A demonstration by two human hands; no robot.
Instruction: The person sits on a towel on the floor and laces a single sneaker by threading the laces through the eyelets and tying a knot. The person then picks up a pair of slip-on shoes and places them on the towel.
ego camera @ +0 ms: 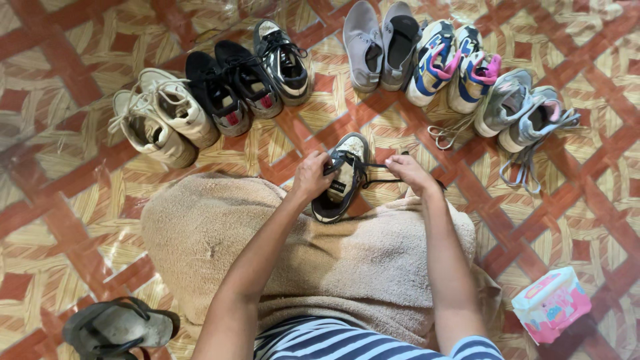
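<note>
A black and cream sneaker lies on the far edge of a beige towel spread over my lap. My left hand grips the sneaker's side near the tongue. My right hand pinches the black lace and holds it stretched out to the right of the shoe. Both forearms reach forward over the towel.
Shoes line the patterned floor beyond: a cream pair, a black pair, one black and cream sneaker, a grey pair, a colourful pair, a grey pair with loose laces. A sandal lies at lower left, a pink packet at lower right.
</note>
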